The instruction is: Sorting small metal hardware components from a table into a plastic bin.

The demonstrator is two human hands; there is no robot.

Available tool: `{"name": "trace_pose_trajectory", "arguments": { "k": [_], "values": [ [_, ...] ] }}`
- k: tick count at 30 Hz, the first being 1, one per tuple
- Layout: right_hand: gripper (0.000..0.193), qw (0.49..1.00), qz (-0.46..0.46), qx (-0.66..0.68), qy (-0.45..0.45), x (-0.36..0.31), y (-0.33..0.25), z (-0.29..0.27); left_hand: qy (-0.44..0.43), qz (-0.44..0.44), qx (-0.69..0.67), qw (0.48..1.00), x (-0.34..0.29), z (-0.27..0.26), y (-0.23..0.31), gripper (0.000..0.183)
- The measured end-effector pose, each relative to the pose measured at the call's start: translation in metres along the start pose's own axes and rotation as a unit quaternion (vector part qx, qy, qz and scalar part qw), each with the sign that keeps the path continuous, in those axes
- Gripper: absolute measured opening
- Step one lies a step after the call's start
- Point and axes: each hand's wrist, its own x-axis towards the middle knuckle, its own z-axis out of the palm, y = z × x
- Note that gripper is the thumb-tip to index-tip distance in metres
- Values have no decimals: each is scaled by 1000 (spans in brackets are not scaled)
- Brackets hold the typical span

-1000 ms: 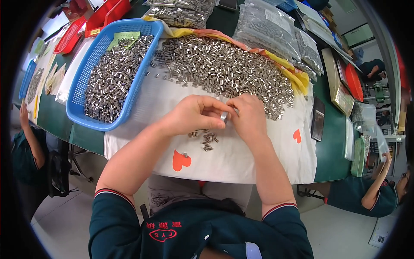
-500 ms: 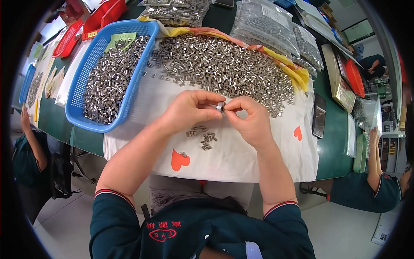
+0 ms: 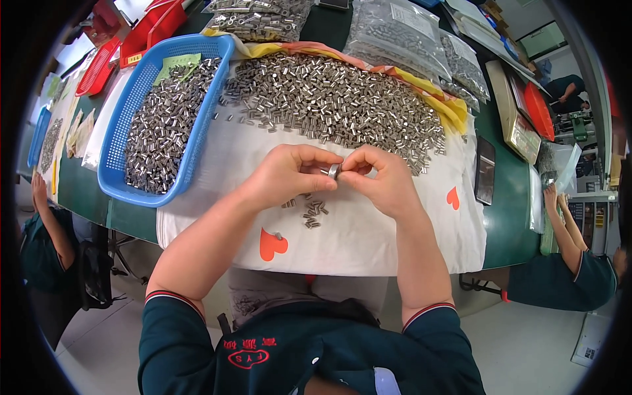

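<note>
Just on the near side of the metal pile (image 3: 349,99), the left hand (image 3: 283,174) and right hand (image 3: 385,181) pinched a round metal piece (image 3: 334,172), seemingly light, rigid and slick, best gripped by its rim.

Over on the left, it's the blue rectangular plastic basket (image 3: 131,197); to its right, small silvery metal cylinders (image 3: 329,99) heaped on white fabric cloth (image 3: 355,240); and just behind, clear bulging plastic bags (image 3: 395,36)!

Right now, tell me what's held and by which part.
The left hand pinches a small round metal piece by its rim; whether the right hand grips it is unclear.
</note>
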Motion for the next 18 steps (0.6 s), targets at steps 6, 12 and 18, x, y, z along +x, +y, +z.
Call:
{"name": "trace_pose_trajectory", "arguments": {
  "k": [6,12,18],
  "values": [
    [10,998,21,7,52,5,18,-17,-83,1,28,996,-6,3,2,34],
    [7,933,-107,-300,167,17,30,3,-132,8,69,989,-11,2,9,34],
    [5,900,-127,-384,162,18,26,10,-125,10,46,991,-8,0,4,34]
  ]
}}
